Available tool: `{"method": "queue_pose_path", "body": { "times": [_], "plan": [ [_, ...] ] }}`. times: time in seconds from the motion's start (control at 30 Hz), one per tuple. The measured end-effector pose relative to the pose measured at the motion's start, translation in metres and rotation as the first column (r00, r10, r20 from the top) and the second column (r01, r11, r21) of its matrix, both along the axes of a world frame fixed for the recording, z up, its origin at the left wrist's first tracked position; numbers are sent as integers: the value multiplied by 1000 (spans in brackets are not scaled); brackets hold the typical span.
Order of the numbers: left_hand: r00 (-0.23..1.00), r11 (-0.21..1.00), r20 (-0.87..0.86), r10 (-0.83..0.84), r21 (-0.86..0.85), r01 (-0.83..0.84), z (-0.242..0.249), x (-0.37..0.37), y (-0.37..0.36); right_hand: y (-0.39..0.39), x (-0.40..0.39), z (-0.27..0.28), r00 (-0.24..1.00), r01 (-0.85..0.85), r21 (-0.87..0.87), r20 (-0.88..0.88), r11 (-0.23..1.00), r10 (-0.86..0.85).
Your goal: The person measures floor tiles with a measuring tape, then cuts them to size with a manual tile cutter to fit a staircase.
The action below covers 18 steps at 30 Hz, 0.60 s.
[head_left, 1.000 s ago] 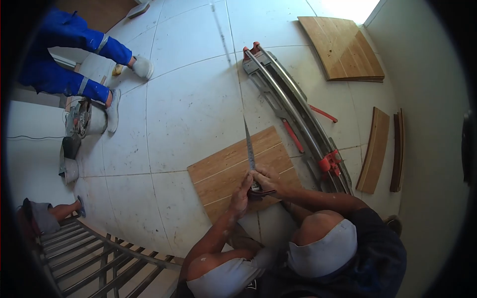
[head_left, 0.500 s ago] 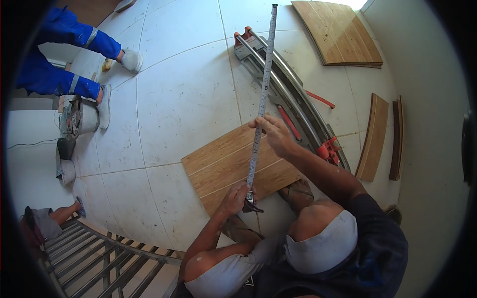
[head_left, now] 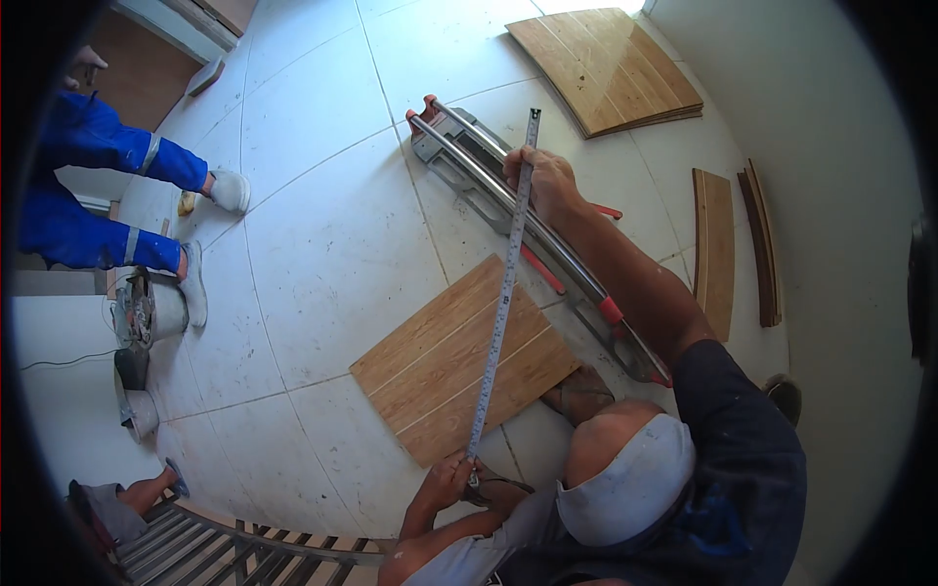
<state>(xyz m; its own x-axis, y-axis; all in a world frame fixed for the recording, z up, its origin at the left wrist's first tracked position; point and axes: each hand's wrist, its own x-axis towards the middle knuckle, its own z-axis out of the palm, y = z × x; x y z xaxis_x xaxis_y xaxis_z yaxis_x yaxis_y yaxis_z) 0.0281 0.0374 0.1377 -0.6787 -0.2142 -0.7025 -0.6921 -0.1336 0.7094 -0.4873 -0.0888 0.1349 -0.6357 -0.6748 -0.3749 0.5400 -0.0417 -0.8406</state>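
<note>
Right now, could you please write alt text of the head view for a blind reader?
A person's left hand and right hand hold an extended tape over a brown panel on a white floor. A cutter lies nearby; another person's blue-clad legs are at left.

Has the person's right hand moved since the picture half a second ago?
Yes: forward. Judged against the wood-look board on the floor, the right hand was by its far edge; now it is well beyond.
</note>
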Motion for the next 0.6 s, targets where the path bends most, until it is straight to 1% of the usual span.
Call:
{"method": "queue_pose_path", "body": {
  "times": [0.03, 0.07, 0.13, 0.17, 0.2, 0.27, 0.3, 0.33, 0.4, 0.43, 0.47, 0.5, 0.53, 0.57, 0.6],
  "plan": [
    [1000, 1000, -5, -4, -9, 4, 0, 8, 3, -5, -8, 4, 993, 114, 39, 9, 993, -114],
    [1000, 1000, 13, 11, -16, -11, 1, 17, 7, -7, -14, 6, 993, 116, 30, 7, 993, -116],
    [1000, 999, 24, 20, -35, -19, 4, 25, 7, -1, -35, -6, 997, -19, 62, -77, 998, 24],
    [998, 998, 33, 50, -32, -49, 6, 28, 7, 11, -44, -12, 927, -299, 65, -218, 952, 306],
    [996, 997, 48, 80, -23, -79, 9, 32, 9, 15, -46, -3, 928, -292, 67, -220, 954, 299],
    [995, 995, 45, 93, -28, -92, 4, 41, 3, 24, -48, 23, 982, -143, 222, -88, 965, 166],
    [992, 993, 49, 121, -21, -120, 3, 45, 7, 28, -74, 12, 983, 28, 181, -186, 983, 6],
    [991, 992, 51, 125, -2, -125, 5, 44, 8, 32, -97, 13, 974, 161, 258, -196, 953, -111],
    [983, 990, 125, 137, 7, -139, 18, 38, -5, 45, -107, 23, 960, 69, 285, -279, 956, 13],
    [984, 996, 154, 84, -54, -77, 24, 36, -10, 45, -105, 31, 959, 59, 272, -282, 960, 21],
    [983, 994, 156, 100, -58, -92, 22, 37, -13, 52, -93, 34, 909, -50, 277, -385, 960, 159],
    [976, 992, 175, 128, -29, -125, 19, 43, -13, 64, -75, 36, 830, -165, 299, -474, 940, 296],
    [967, 986, 194, 163, -2, -166, 14, 50, -14, 77, -56, 45, 757, -231, 400, -499, 887, 422],
    [970, 978, 126, 207, 13, -210, 11, 57, -14, 94, -35, 55, 667, -288, 498, -509, 818, 544],
    [961, 970, 138, 241, 13, -245, 12, 62, -14, 116, -19, 62, 512, -426, 617, -439, 662, 739]
  ]
}}
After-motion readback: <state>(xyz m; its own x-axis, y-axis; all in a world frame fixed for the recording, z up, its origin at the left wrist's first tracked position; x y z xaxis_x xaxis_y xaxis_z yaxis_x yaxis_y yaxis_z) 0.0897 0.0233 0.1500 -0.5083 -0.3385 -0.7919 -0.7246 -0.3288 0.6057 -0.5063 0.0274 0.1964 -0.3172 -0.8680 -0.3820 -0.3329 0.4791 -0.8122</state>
